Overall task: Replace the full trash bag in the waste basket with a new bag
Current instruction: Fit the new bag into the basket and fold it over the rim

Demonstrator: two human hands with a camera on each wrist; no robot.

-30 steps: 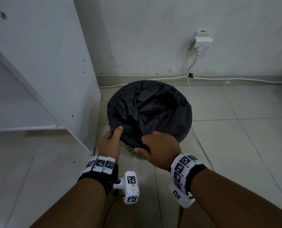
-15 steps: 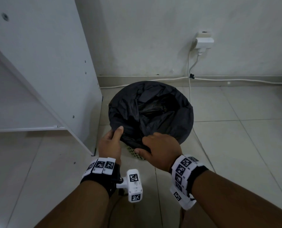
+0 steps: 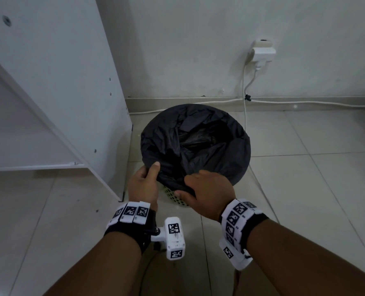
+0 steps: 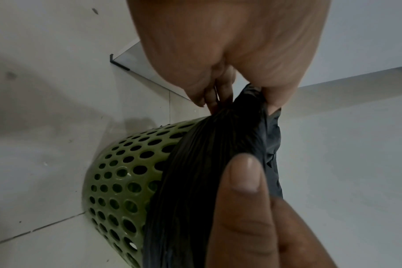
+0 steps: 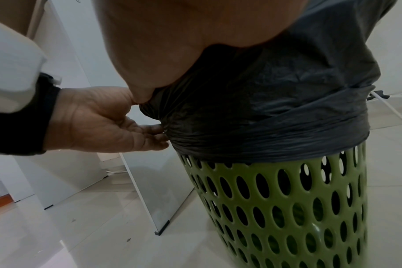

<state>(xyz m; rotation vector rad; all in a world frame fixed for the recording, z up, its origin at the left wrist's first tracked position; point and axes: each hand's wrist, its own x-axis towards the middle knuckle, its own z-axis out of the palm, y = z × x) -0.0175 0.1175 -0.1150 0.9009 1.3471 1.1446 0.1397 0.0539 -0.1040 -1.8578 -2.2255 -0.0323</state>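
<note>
A black trash bag [image 3: 198, 146] lines a green perforated waste basket [image 3: 175, 198] that stands on the tiled floor; its edge is folded down over the rim. My left hand [image 3: 147, 178] pinches the bag's folded edge at the near-left rim, thumb on top. My right hand [image 3: 188, 184] grips the near edge just beside it, fingers curled over the plastic. In the right wrist view the left hand [image 5: 154, 127] bunches the bag [image 5: 276, 108] above the basket [image 5: 287, 208]. The left wrist view shows the bag [image 4: 195, 163] pulled taut over the basket [image 4: 117, 181].
A white cabinet panel [image 3: 70, 92] stands close on the basket's left. A wall socket with a plug [image 3: 262, 54] is behind, and a white cable [image 3: 244, 116] drops to the floor past the basket's right side. Tiled floor [image 3: 305, 178] lies to the right.
Both hands keep the same hold on the bag's near edge. The head view has drifted slightly; nothing else has visibly moved.
</note>
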